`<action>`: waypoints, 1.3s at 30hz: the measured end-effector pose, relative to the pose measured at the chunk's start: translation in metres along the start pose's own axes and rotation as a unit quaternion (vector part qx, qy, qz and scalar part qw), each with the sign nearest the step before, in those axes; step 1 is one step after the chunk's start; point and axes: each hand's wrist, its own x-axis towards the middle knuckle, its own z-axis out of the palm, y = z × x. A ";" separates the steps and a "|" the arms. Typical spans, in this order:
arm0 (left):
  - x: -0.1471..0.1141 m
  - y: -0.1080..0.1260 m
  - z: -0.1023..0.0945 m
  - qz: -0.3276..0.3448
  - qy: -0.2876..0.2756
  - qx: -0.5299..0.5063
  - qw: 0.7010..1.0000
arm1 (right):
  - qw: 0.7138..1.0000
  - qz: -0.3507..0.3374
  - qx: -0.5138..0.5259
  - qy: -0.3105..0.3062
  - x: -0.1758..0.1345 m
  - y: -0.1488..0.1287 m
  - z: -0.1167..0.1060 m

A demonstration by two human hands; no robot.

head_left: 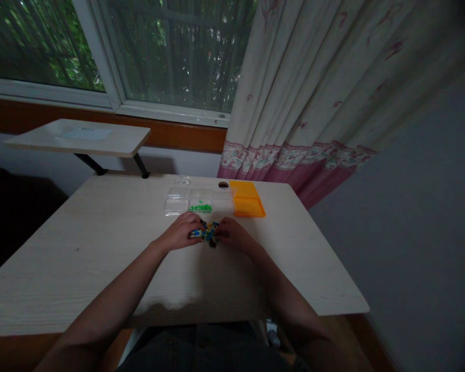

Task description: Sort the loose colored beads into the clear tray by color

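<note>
Between my two hands is a small building-block model (209,235) in blue, yellow, black and white, low over the table. My left hand (181,231) closes on its left side, fingers curled. From the right, my right hand (234,235) pinches the model's other side, with the fingertips partly hidden. Its exact shape is too small to make out. Just beyond my hands, small bright green pieces (201,207) lie in one compartment of a clear plastic tray (177,194).
An orange plastic tray (248,199) lies right of the clear one, near a round cable hole (223,185). The pale wooden table (112,243) carries a raised shelf (120,142) at the back left. Behind stand a window (178,57) and a long curtain (290,93).
</note>
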 end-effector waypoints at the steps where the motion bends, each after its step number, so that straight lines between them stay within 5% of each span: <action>1: 0.000 0.000 0.001 0.001 -0.001 0.001 1.000 | 1.000 0.000 -0.005 0.000 0.000 -0.002 -0.001; 22: -0.001 0.004 -0.003 -0.006 -0.003 -0.002 1.000 | 0.998 -0.007 -0.070 0.001 -0.004 -0.008 0.002; 39: 0.001 0.004 -0.002 0.005 -0.004 0.000 1.000 | 0.983 0.070 -0.169 -0.017 -0.003 -0.029 -0.004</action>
